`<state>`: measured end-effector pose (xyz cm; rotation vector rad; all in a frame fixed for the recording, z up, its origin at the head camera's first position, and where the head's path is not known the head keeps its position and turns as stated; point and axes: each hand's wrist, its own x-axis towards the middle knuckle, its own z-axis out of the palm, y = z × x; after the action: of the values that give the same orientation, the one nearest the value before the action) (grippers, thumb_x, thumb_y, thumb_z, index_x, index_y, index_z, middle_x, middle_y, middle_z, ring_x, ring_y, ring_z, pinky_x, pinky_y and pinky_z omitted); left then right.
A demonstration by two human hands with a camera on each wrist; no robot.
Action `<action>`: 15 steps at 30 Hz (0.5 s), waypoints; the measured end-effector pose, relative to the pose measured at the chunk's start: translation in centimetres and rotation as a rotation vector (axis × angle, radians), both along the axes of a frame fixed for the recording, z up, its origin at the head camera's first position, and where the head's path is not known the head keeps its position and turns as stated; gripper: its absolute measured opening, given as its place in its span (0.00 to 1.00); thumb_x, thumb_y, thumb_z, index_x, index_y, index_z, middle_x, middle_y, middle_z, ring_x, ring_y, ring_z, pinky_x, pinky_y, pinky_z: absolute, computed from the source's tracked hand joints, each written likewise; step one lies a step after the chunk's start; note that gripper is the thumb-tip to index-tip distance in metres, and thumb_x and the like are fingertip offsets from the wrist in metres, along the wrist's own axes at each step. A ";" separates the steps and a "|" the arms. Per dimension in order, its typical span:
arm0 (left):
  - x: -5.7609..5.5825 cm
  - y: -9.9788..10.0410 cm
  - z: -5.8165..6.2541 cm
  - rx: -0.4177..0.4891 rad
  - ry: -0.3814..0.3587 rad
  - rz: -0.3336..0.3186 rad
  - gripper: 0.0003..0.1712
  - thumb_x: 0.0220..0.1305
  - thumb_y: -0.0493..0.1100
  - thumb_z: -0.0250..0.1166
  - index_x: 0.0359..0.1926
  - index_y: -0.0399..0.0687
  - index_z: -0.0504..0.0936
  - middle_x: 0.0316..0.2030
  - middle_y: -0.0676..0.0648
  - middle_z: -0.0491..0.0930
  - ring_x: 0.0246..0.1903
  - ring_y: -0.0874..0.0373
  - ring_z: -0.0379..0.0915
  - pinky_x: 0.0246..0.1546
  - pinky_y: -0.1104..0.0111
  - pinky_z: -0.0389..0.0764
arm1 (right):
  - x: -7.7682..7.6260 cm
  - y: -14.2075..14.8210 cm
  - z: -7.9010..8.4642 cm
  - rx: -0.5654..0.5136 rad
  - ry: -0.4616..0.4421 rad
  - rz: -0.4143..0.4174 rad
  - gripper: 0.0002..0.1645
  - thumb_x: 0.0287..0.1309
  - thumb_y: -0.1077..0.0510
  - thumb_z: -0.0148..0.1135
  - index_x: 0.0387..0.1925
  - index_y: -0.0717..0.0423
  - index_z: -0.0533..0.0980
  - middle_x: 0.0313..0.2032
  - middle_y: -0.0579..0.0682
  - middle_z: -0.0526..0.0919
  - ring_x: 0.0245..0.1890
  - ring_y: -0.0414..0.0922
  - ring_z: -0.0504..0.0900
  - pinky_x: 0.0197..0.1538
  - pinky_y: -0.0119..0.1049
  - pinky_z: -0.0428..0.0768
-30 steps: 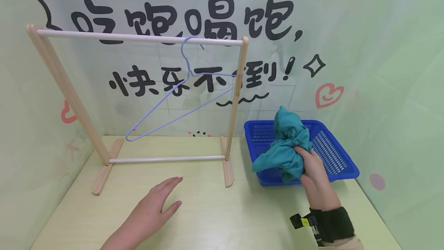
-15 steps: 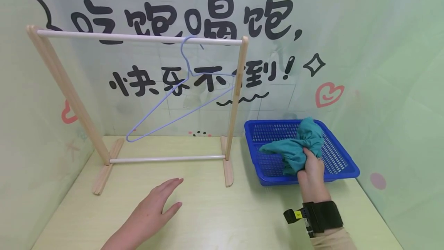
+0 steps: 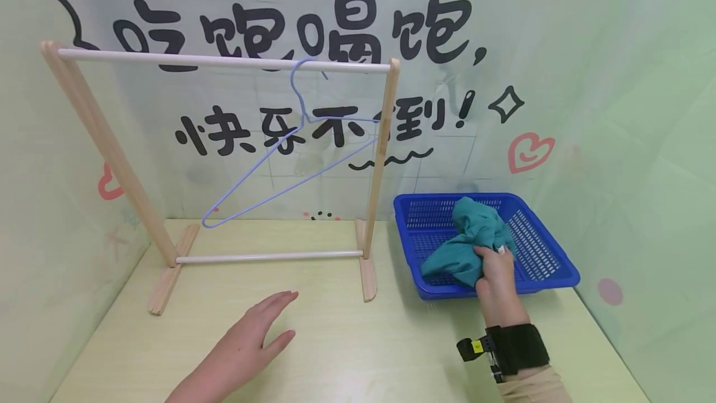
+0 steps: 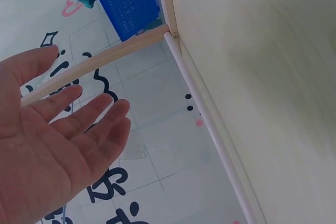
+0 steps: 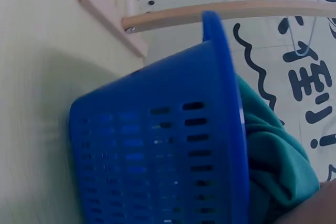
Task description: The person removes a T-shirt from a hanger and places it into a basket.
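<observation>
A crumpled teal cloth (image 3: 467, 238) lies bunched inside the blue plastic basket (image 3: 537, 216), and my right hand (image 3: 498, 272) grips its near side. A small white tag shows by the fingers. In the right wrist view the teal cloth (image 5: 275, 156) bulges above the rim of the basket (image 5: 157, 140), whose side hides most of the hand. My left hand (image 3: 246, 334) hovers over the table in front of the rack, fingers extended and thumb apart, touching nothing. The left wrist view shows its palm (image 4: 47, 161) with fingers slightly bent.
A wooden rack (image 3: 381, 160) with white rods stands left of the basket. From its top rod hangs a light purple hanger (image 3: 252, 170), slanted. Behind is a printed wall sheet (image 3: 447, 160) with black lettering. Everything stands on a pale table (image 3: 347, 353).
My right hand lowered the teal cloth into the basket, first rightward, then slightly back left, and the cloth lies flatter. The left hand has hardly moved.
</observation>
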<state>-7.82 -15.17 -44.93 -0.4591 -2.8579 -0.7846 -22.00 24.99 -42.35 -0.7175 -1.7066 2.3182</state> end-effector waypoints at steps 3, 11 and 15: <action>0.0 -0.1 -0.1 0.003 0.003 -0.001 0.33 0.62 0.48 0.64 0.67 0.53 0.66 0.64 0.51 0.68 0.63 0.50 0.66 0.59 0.53 0.70 | 0.1 -0.2 -0.2 0.098 -0.025 0.069 0.50 0.63 0.66 0.48 0.73 0.53 0.28 0.74 0.53 0.30 0.74 0.49 0.36 0.74 0.40 0.45; -0.1 -0.3 -0.4 0.004 0.005 -0.012 0.33 0.62 0.47 0.64 0.67 0.54 0.66 0.64 0.51 0.68 0.63 0.50 0.65 0.60 0.54 0.70 | -0.1 -0.3 -1.1 0.401 -0.040 0.206 0.45 0.65 0.66 0.46 0.74 0.53 0.33 0.73 0.62 0.35 0.73 0.59 0.40 0.72 0.54 0.48; -0.1 -0.4 -0.4 0.004 0.006 -0.013 0.33 0.62 0.47 0.64 0.67 0.54 0.66 0.64 0.52 0.68 0.64 0.51 0.65 0.60 0.54 0.70 | 0.0 -0.4 -1.1 0.454 -0.022 0.253 0.44 0.65 0.67 0.44 0.74 0.55 0.33 0.73 0.63 0.36 0.72 0.60 0.42 0.71 0.55 0.50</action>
<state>-7.95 -15.55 -45.36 -0.4790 -2.8498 -0.7891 -22.00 24.55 -43.48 -0.4607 -2.3351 1.9425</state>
